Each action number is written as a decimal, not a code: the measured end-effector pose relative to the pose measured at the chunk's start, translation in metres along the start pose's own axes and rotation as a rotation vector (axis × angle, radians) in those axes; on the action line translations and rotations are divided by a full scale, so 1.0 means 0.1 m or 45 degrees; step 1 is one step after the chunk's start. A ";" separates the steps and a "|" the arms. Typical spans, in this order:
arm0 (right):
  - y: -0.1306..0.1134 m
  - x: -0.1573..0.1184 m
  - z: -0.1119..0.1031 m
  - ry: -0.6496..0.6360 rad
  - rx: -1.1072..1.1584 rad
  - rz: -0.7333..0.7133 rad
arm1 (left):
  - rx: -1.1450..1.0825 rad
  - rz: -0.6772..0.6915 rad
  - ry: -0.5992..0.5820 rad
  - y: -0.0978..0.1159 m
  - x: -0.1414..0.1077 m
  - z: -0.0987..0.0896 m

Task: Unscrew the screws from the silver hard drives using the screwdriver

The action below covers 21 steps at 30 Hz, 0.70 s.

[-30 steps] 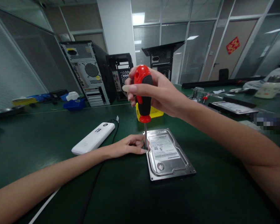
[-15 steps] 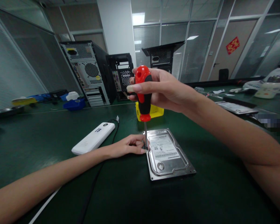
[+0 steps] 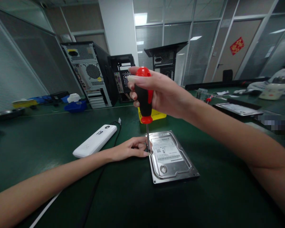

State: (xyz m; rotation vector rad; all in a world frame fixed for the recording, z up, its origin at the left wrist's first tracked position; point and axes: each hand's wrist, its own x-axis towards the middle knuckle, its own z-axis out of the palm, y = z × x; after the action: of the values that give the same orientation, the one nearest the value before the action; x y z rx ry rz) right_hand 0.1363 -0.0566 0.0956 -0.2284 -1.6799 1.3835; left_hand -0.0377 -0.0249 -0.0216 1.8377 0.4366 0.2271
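Note:
A silver hard drive (image 3: 169, 172) with a white label lies flat on the green table. My right hand (image 3: 156, 85) is wrapped round the red and black handle of a screwdriver (image 3: 144, 101), which stands nearly upright. Its shaft comes down to the left edge of the drive, where the tip meets a spot by my left fingertips. My left hand (image 3: 133, 148) rests on the table with fingers curled, thumb and fingers gripping the drive's left edge beside the shaft. Exactly what lies under the fingertips is hidden.
A white power bank (image 3: 96, 141) with a black cable lies to the left. Behind my right hand sits a yellow tray (image 3: 159, 114). Computer cases (image 3: 92, 72) stand at the back, a blue bin (image 3: 75, 106) at back left. Another hard drive (image 3: 238, 109) lies at right.
My right hand has turned the screwdriver: the handle's red patch has shifted from left to right, and the thumb has moved up and left. My left hand and the hard drive have stayed put.

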 end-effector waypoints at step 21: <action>-0.08 -0.05 0.08 -0.098 0.029 0.016 | 0.081 0.012 0.015 0.02 0.00 0.00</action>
State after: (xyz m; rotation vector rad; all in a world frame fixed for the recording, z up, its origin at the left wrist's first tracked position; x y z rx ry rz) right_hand 0.1368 -0.0678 0.1004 -0.1752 -1.7278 1.4363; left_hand -0.0376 -0.0255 -0.0196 1.9017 0.4478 0.2331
